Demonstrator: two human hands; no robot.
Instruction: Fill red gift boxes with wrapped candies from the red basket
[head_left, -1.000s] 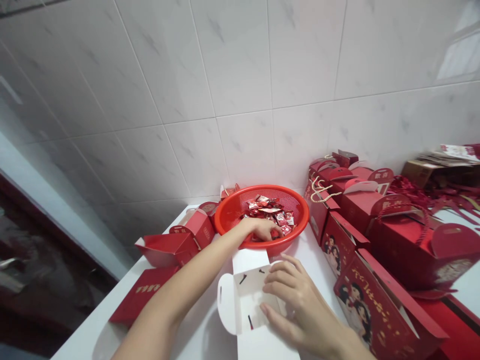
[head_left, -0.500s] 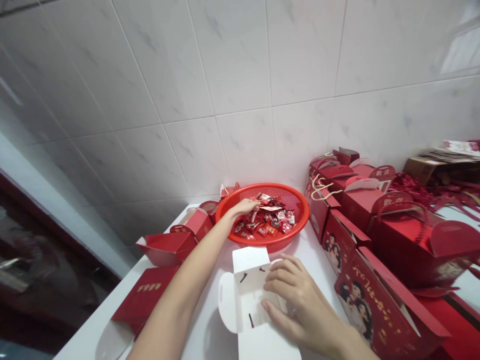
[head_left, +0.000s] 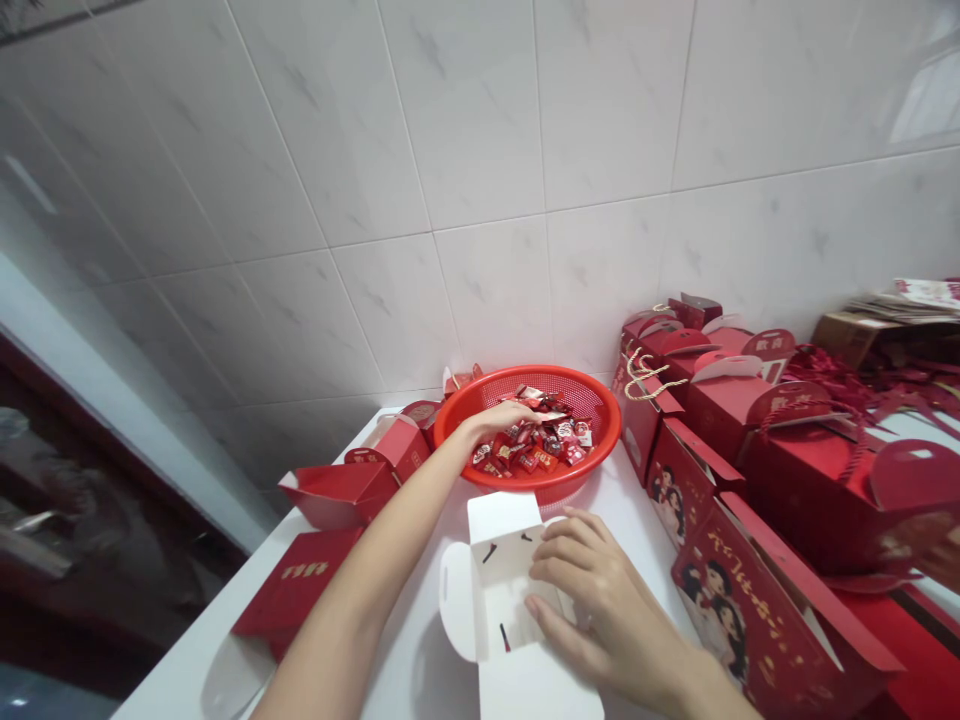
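My left hand (head_left: 512, 414) reaches into a red plastic basket (head_left: 452, 455), its fingers stretched out over a pile of wrapped candies (head_left: 536, 455). Its fingertips touch the wrappers and are partly hidden among them. Nearer to me stands a white-lined box (head_left: 491, 595) with its flaps folded outward and slits in its inner walls. My right hand (head_left: 589, 590) rests over the box's right side, fingers spread apart and thumb over the opening. No candy shows in the visible part of the box.
On the left are several red boxes (head_left: 319, 580), some with raised flaps. Red boxes with rope handles (head_left: 810, 470) crowd the right side, beside printed red bags (head_left: 757, 600). A tiled wall (head_left: 487, 290) runs behind the white table (head_left: 416, 640).
My left hand has moved slightly right and further over the candies, its fingers reaching out more. My right hand and the white-lined box stay in place; the view shifts slightly.
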